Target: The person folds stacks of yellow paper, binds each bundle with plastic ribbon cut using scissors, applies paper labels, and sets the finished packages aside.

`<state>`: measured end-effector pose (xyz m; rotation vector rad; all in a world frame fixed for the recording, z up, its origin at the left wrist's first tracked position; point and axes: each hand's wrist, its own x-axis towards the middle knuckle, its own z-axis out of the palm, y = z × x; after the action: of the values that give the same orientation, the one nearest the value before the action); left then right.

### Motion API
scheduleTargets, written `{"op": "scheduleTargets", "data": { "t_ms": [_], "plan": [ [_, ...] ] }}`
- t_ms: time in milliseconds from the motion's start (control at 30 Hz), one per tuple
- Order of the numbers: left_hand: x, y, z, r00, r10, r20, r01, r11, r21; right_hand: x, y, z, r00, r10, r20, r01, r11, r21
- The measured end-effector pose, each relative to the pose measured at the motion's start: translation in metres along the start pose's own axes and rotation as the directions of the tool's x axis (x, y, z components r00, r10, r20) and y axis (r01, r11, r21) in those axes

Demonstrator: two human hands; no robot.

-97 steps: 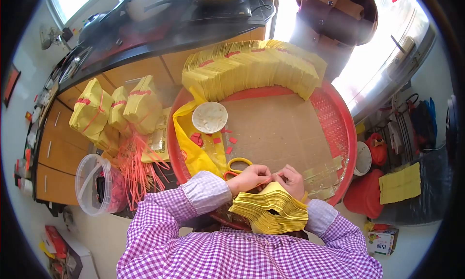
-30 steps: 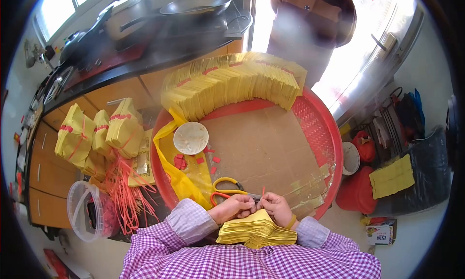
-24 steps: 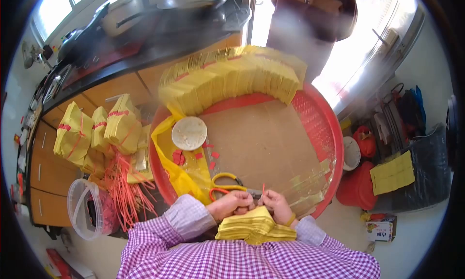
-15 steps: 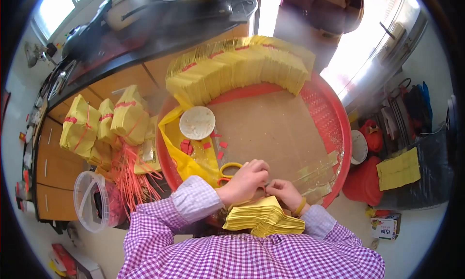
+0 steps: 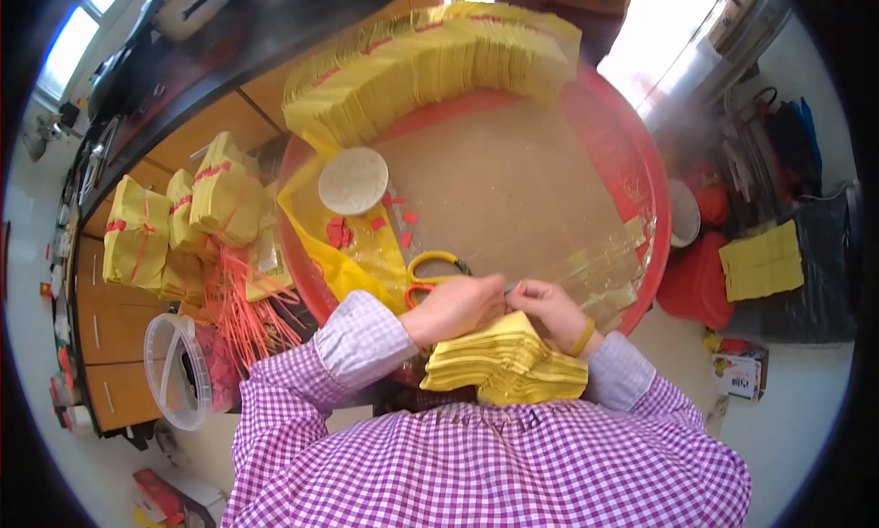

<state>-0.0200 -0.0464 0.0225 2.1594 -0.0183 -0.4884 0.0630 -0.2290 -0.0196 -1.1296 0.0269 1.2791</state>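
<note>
Left hand drops level with the right above the folded stack

Since half a second ago, the left hand (image 5: 461,305) has come down beside the right hand (image 5: 551,310), and the whole view has tilted so everything sits higher. The left hand is curled with its fingertips hidden, so I cannot tell whether it is closed on anything. The right hand's fingers are bent, thumb drawn in toward them; I cannot tell if something thin is pinched there.

Directly below both hands, close to the checked shirt (image 5: 494,464), is the folded yellow stack (image 5: 504,361), its layers fanned and wavy. Nothing rigid visibly braces it, so I judge that uneven pressure from the wrists could let the layers slide out of line.

Just past the left hand lie the scissors (image 5: 439,255), blades mostly hidden; a careless sweep of the knuckles could shove them or meet an edge.

Farther out, the white bowl (image 5: 353,182) stands partly over the yellow bag (image 5: 352,273), near some red scraps (image 5: 339,232). A snagged sleeve dragging that bag might tip the bowl and scatter them.

Along the far rim of the red basket (image 5: 656,194), the long paper row (image 5: 430,65) could topple if the basket is jolted.
</note>
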Motion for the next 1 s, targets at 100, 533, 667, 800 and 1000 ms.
{"op": "scheduleTargets", "data": {
  "t_ms": [100, 533, 667, 800, 1000],
  "plan": [
    [0.005, 0.000, 0.000, 0.996, 0.084, -0.042, -0.078, 0.988, 0.134, 0.007, -0.002, -0.009, 0.997, 0.058, 0.054, -0.058, 0.998, 0.011],
    [0.003, -0.026, 0.032, 0.972, -0.232, -0.037, 0.075, 0.458, -0.886, 0.005, 0.003, 0.000, 0.968, -0.226, 0.107, 0.248, 0.921, -0.300],
    [0.003, -0.029, 0.030, 0.970, -0.212, 0.122, 0.162, 0.183, -0.970, 0.005, -0.005, 0.012, 0.816, -0.537, 0.213, 0.497, 0.465, -0.733],
    [0.004, -0.032, 0.036, 0.966, -0.215, 0.141, 0.173, 0.139, -0.975, 0.009, -0.002, 0.011, 0.714, -0.623, 0.320, 0.583, 0.276, -0.765],
    [0.007, -0.038, 0.040, 0.969, -0.222, 0.111, 0.160, 0.215, -0.964, 0.017, 0.001, 0.008, 0.604, -0.672, 0.429, 0.654, 0.110, -0.749]
  ]
}}
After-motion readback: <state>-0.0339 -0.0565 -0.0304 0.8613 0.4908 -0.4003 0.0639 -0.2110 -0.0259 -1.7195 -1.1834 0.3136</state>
